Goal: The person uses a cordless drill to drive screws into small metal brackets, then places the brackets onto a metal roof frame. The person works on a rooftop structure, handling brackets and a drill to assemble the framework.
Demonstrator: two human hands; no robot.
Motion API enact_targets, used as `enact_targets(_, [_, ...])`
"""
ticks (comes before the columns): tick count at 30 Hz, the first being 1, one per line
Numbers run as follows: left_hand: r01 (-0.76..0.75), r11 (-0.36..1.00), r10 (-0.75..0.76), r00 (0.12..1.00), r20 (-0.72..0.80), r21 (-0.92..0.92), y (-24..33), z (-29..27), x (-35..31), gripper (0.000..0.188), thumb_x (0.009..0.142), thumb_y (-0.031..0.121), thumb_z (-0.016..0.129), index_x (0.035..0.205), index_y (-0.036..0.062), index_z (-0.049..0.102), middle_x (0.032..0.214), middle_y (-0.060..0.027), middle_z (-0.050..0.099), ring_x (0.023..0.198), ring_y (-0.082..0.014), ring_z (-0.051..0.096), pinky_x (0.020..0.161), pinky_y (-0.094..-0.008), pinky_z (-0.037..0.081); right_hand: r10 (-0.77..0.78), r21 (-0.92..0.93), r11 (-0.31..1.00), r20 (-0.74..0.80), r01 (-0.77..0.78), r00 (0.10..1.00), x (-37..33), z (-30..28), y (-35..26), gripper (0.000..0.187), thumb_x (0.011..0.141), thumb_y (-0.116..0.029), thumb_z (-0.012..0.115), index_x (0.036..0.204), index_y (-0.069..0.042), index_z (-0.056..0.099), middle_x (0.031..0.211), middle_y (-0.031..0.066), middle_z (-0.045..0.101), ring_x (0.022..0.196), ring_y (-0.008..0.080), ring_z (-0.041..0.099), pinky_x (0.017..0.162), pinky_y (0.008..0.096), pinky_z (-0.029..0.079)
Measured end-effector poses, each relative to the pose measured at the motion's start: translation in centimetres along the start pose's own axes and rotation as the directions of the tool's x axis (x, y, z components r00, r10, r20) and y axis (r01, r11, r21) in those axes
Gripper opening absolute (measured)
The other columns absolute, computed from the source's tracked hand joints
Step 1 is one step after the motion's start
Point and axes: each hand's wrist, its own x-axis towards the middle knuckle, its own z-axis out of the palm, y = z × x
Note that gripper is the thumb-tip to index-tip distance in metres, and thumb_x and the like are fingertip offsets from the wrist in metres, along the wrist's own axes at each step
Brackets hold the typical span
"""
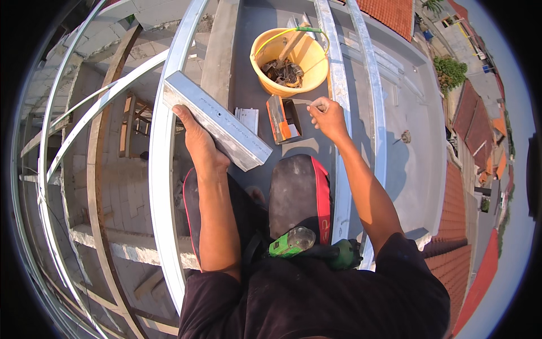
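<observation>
My left hand (197, 141) is closed around the edge of a short silver metal channel piece (226, 121), which lies aslant beside a long metal rail (161, 164). My right hand (328, 118) is raised in a pinch over the right-hand metal beam. Whatever sits between its fingertips, if anything, is too small to make out. Just left of that hand stands an opened orange and black cardboard box (278, 121). A smaller grooved metal offcut (247, 120) lies between the channel piece and the box.
A yellow bucket (259, 68) holds a wooden-handled tool (293, 45) and dark scraps. A green and black power tool (293, 242) lies by my lap. Metal beams (370, 85) run along the right; on the left, timber (101, 186) and rails span a drop. Tiled roofs (451, 265) lie beyond.
</observation>
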Motion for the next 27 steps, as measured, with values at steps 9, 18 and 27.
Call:
enact_targets(9, [0.058, 0.979, -0.03, 0.99, 0.141, -0.197, -0.8, -0.5, -0.1, 0.079, 0.092, 0.088, 0.035, 0.107, 0.014, 0.055, 0.076, -0.0011, 0.051, 0.065, -0.0162, 0.053, 0.059, -0.03, 0.048, -0.079, 0.093, 0.993, 0.141, 0.066, 0.987, -0.9, 0.1, -2.4, 0.029, 0.101, -0.028, 0.07, 0.11, -0.001, 0.073, 0.093, 0.0045, 0.074, 0.081, 0.0154, 0.069, 0.071, 0.0325, 0.054])
enact_targets(18, [0.248, 0.837, 0.106, 0.801, 0.589, -0.488, -1.2, -1.2, -0.2, 0.088, 0.083, 0.096, 0.033, 0.09, 0.0107, 0.052, 0.067, -0.0024, 0.048, 0.059, -0.017, 0.047, 0.055, -0.03, 0.041, -0.256, 0.218, 0.964, 0.593, 0.154, 0.763, -10.3, 4.3, -11.5, 0.051, 0.102, -0.045, 0.067, 0.115, 0.004, 0.06, 0.092, 0.01, 0.065, 0.087, 0.015, 0.059, 0.08, 0.0315, 0.049])
enact_targets(27, [0.15, 0.988, -0.113, 0.876, 0.469, -0.043, 1.8, -1.2, -1.4, 0.097, 0.085, 0.096, 0.028, 0.111, 0.0095, 0.062, 0.108, -0.0137, 0.07, 0.089, -0.0197, 0.07, 0.079, -0.0356, 0.056, -0.312, 0.708, 0.574, 0.654, -0.412, 0.689, -13.7, 6.3, -9.6, 0.061, 0.098, -0.052, 0.068, 0.122, 0.003, 0.061, 0.092, 0.012, 0.068, 0.061, 0.0218, 0.062, 0.06, 0.0343, 0.056])
